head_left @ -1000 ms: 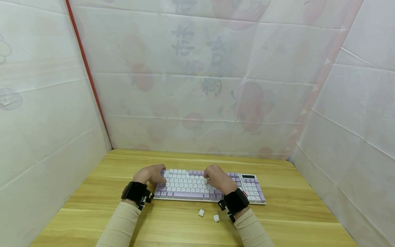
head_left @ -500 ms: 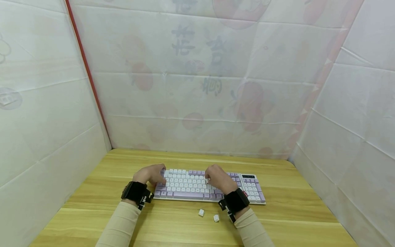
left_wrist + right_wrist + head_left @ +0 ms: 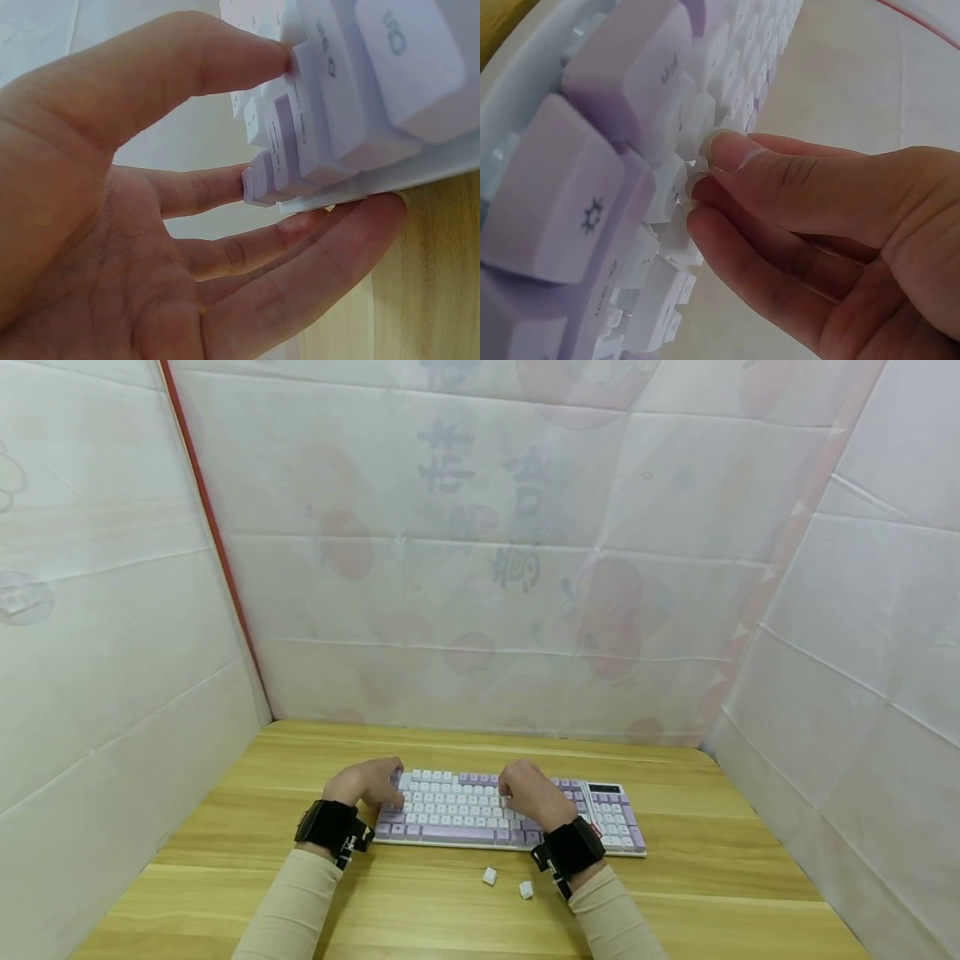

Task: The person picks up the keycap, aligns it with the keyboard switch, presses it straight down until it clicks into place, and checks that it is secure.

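A white and lavender keyboard (image 3: 457,835) lies across the wooden table. My left hand (image 3: 366,782) holds its left end; in the left wrist view the thumb (image 3: 247,64) presses on the keys while the other fingers lie along the edge and side. Over the right-middle keys, my right hand (image 3: 531,795) has its thumb (image 3: 742,161) and fingertips drawn together among white keycaps (image 3: 667,187). It pinches a white keycap there, mostly hidden by the fingers. Two loose white keycaps, one (image 3: 489,877) left of the other (image 3: 526,890), lie in front of the keyboard.
The wooden table (image 3: 405,902) runs back to a pale patterned cloth wall (image 3: 480,610). Similar cloth walls stand on the left (image 3: 112,652) and right (image 3: 847,652). A small dark display (image 3: 603,789) sits at the keyboard's upper right.
My right hand has shifted very slightly to the right over the keys. The left hand, keyboard and loose keycaps stay where they were.
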Demonstrator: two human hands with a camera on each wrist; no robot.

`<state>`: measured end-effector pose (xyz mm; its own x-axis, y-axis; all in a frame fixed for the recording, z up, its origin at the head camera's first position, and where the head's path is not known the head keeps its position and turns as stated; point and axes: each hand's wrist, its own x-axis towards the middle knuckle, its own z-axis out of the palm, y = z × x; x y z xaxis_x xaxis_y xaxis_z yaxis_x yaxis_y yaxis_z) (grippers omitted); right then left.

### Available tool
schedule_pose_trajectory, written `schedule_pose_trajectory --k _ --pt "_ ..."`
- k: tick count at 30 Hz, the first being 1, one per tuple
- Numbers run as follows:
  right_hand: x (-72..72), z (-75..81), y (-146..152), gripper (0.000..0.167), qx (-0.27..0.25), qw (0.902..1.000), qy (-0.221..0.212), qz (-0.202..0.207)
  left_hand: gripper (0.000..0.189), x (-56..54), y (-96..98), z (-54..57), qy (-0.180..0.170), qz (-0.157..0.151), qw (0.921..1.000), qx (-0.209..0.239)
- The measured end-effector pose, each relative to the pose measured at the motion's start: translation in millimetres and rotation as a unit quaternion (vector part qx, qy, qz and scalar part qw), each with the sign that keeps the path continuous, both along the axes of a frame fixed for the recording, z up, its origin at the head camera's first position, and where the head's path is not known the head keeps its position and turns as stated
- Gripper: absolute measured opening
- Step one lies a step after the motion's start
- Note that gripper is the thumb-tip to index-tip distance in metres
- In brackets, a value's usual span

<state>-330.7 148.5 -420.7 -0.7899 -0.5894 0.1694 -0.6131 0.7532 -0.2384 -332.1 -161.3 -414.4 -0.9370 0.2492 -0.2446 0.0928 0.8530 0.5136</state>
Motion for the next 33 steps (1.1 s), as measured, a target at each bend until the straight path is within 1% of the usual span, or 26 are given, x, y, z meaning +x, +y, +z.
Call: schedule_pose_trajectory --k 3,4,6,12,14,16,19,23,27,33 --pt "-0.3 -0.4 0.3 0.019 -0.001 1.0 -0.004 -0.003 0.058 0.4 -0.1 0.4 0.001 0.0 1.0 -0.002" --pt "-0.3 -0.3 0.2 0.015 -0.001 1.0 -0.006 -0.005 0.058 0.4 0.0 0.4 0.0 0.001 1.0 -0.002" --pt "-1.0 0.1 -0.5 0.013 0.003 0.9999 -0.01 -0.005 0.058 0.5 0.0 0.2 -0.003 0.004 1.0 0.001" --pt "-4.1 -1.2 -3.1 0.015 0.014 0.9998 -0.011 -0.009 0.058 0.5 0.0 -0.9 -0.017 0.013 0.9996 0.018" --pt "-4.3 -2.1 -3.7 0.023 0.015 0.9997 -0.013 -0.01 0.058 0.3 -0.2 -1.6 -0.018 0.013 0.9996 0.018" --pt "-4.5 -3.2 -4.1 0.036 0.016 0.9997 -0.014 -0.007 0.058 0.5 -0.5 -1.7 -0.015 0.01 0.9997 0.017" --pt "-4.5 -3.6 -5.2 0.047 0.017 0.9998 -0.013 -0.004 0.057 1.3 -1.2 -1.6 -0.016 0.011 0.9996 0.021" --pt "-5.0 -3.1 -6.9 0.054 0.017 0.9998 -0.003 0.004 0.055 2.3 -2.7 -1.7 -0.017 0.015 0.9994 0.024" --pt "-5.8 -2.0 -8.4 0.059 0.014 0.9996 0.016 0.021 0.056 1.8 -3.7 -2.4 -0.019 0.018 0.9994 0.022" --pt "-6.1 -1.6 -9.2 0.06 0.01 0.9989 0.033 0.032 0.057 -0.1 -4.3 -3.2 -0.016 0.017 0.9996 0.018"
